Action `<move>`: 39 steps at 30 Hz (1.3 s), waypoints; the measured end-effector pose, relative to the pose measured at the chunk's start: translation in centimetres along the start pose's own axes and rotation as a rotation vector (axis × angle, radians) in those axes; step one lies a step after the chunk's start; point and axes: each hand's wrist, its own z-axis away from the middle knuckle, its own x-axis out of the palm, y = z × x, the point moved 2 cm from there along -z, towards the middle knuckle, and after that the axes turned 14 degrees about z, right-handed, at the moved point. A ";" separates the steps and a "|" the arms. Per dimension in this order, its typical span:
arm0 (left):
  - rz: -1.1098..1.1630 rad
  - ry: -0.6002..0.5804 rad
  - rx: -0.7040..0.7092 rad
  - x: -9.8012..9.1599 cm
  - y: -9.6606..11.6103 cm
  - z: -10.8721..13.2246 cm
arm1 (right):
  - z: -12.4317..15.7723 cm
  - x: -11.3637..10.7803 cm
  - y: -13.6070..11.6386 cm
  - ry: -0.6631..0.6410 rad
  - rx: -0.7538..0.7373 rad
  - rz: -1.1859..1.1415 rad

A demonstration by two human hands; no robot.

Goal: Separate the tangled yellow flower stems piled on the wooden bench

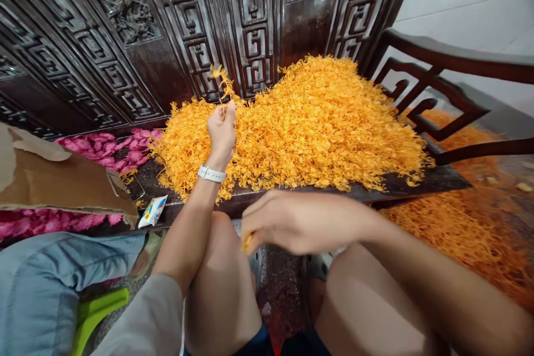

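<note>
A big heap of orange plastic flower sprigs (317,122) lies on a dark carved wooden bench (417,181). My left hand (222,132), with a white band at the wrist, is closed on one orange sprig (223,82) and holds it up above the left part of the heap. My right hand (292,222) is blurred, low over my knees in front of the bench edge, with its fingers pinched on a small orange piece (247,241).
Pink flower sprigs (112,147) and a torn cardboard sheet (62,183) lie at the left of the bench. A small white packet (152,211) rests on the bench edge. More orange sprigs (459,233) cover the floor at right. A person's jeans leg (50,283) is at lower left.
</note>
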 end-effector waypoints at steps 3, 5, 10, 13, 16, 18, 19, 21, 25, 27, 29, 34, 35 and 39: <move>-0.053 -0.097 0.050 -0.4 0.8 0.2 | 1.0 -3.2 2.7 0.413 0.098 -0.270; -0.078 -0.176 0.081 -0.3 1.7 0.8 | 2.2 -5.8 5.6 0.836 0.234 -0.415; -0.112 -0.439 0.138 0.0 2.7 2.0 | 4.1 -7.7 10.2 1.172 0.504 -0.290; -0.128 -0.631 0.136 0.3 2.6 2.5 | 4.2 -7.3 10.7 1.154 0.484 -0.067; -0.208 -0.731 0.208 0.6 2.4 3.0 | 4.5 -7.2 10.3 1.125 0.468 0.073; -0.328 -0.798 0.288 0.9 2.4 3.5 | 4.8 -7.3 10.0 1.093 0.464 0.180; -0.396 -0.834 0.322 1.0 2.4 3.8 | 5.0 -7.3 9.9 1.066 0.459 0.236; -0.520 -0.903 0.377 1.2 2.3 4.2 | 5.3 -7.4 9.9 1.014 0.435 0.318; -0.627 -0.941 0.451 1.1 2.2 4.4 | 6.2 -7.8 10.8 1.005 0.417 0.299; -0.636 -0.909 0.454 0.9 2.1 4.1 | 6.7 -8.1 11.3 1.019 0.457 0.242; -0.640 -0.870 0.458 0.6 2.1 3.8 | 7.2 -8.3 11.5 1.020 0.495 0.234; -0.629 -0.911 0.493 1.2 3.3 4.6 | 8.1 -8.7 11.3 1.034 0.534 0.459; -0.627 -0.927 0.497 1.6 3.6 5.1 | 8.1 -8.7 11.3 1.073 0.525 0.473; -0.546 -0.883 0.464 3.3 5.0 6.2 | 7.5 -9.1 11.7 1.308 0.491 0.421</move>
